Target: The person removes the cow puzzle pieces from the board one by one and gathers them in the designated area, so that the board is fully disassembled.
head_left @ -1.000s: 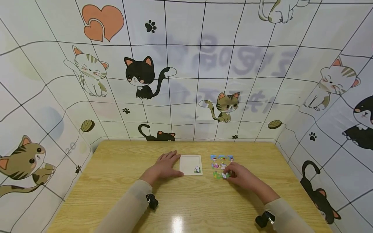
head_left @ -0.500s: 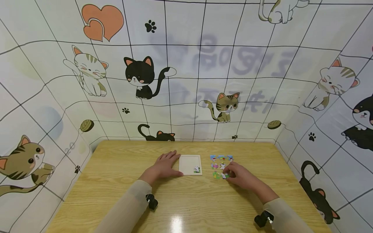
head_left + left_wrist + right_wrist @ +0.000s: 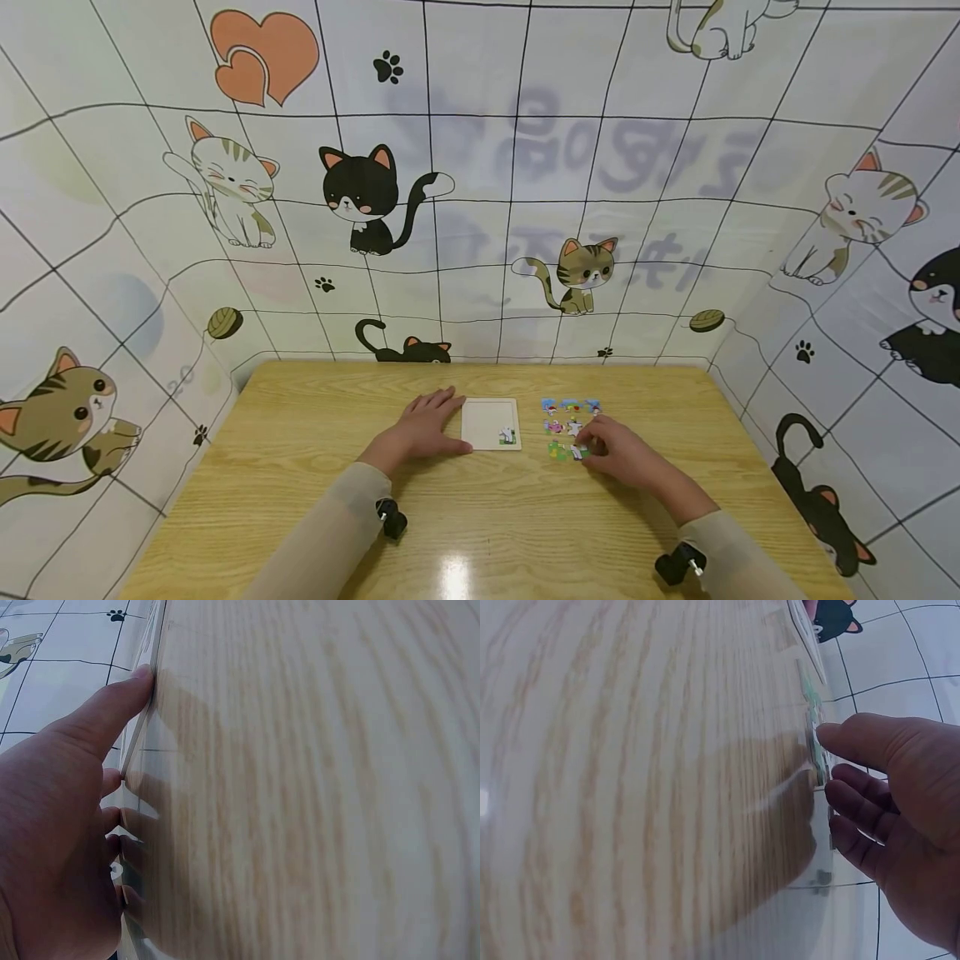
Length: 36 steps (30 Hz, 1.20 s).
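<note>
In the head view, my left hand [image 3: 425, 427] rests spread on the table beside a square pale puzzle tray [image 3: 483, 423], its thumb and forefinger touching the tray's left corners. A puzzle piece with a small white figure [image 3: 507, 436] sits in the tray's lower right. To the right, several puzzle pieces [image 3: 555, 427] lie in three rows. Curled thumb and forefinger of my right hand [image 3: 615, 452] pinch the front-row puzzle piece [image 3: 577, 452], which lies flat on the table; the forefinger's tip is hidden in the right wrist view. There, the thumb [image 3: 847, 735] meets the piece's near edge.
The wooden table [image 3: 480, 517] reaches back to a white cloth wall [image 3: 480, 183] printed with cats and grid lines. Side walls of the same cloth stand left and right. Black wrist mounts [image 3: 681, 564] sit on both cuffs.
Neither hand has visibly moved over the last second. The tray and puzzle pieces stay in place; the head view shifts only very slightly.
</note>
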Motion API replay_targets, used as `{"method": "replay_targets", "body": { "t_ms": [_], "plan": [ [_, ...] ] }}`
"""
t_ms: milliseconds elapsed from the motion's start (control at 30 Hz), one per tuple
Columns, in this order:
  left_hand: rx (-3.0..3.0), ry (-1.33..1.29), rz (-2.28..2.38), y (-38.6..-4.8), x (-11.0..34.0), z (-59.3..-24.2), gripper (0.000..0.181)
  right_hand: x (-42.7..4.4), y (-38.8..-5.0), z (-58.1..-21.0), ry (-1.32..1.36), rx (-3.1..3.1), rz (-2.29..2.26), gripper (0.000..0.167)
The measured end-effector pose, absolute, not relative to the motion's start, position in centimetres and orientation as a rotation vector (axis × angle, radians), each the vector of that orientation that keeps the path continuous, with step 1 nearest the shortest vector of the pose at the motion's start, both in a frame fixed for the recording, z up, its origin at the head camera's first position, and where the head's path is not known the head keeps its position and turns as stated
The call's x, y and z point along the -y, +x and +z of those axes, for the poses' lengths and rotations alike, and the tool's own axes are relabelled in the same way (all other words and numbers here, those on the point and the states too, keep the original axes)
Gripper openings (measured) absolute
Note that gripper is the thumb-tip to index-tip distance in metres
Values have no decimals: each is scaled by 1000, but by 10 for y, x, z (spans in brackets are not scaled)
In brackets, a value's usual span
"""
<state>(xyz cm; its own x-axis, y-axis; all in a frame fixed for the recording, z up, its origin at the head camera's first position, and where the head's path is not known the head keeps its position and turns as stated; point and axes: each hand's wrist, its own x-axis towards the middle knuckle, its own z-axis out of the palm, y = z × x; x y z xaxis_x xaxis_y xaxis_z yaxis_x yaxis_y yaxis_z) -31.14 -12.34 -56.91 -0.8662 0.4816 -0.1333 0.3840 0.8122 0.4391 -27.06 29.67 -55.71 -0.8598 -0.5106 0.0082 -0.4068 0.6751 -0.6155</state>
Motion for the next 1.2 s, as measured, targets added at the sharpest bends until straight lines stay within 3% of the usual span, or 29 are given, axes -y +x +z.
{"method": "replay_targets", "body": {
  "t_ms": [800,1200],
  "plan": [
    [-2750,680,574,-311,123,-567,102,-246,-280,-552,-781,-2793,-967,12],
    [-2753,665,579,-309,123,-565,101,-215,-286,-546,-812,-2790,-887,26]
  ]
}}
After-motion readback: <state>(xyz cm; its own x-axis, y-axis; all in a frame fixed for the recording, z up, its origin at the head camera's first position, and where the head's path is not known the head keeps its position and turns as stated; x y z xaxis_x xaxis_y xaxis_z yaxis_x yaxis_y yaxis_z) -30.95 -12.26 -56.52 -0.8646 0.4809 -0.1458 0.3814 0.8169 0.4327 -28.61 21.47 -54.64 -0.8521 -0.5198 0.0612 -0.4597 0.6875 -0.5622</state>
